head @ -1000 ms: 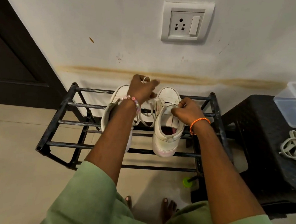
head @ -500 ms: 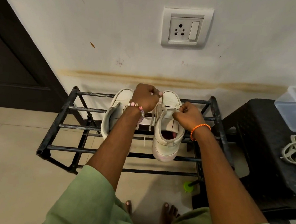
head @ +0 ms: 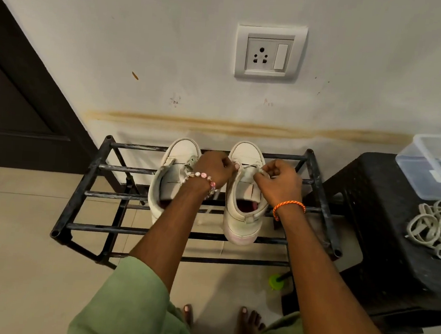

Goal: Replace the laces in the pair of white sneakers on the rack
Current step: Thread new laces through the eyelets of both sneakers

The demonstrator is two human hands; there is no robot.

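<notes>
Standing against the wall in the middle of the frame, the black rack (head: 85, 193) keeps both sneakers at working height, toes toward the wall. At the right edge a black stool (head: 374, 235) holds a tangle of white laces (head: 439, 228), probably kept within reach. The right sneaker (head: 243, 196) sits just beside the left sneaker (head: 169, 178). Both hands work its front eyelets: the left hand (head: 214, 167) and right hand (head: 280, 182) each curl in a pinching grip on the lace (head: 251, 167).
</notes>
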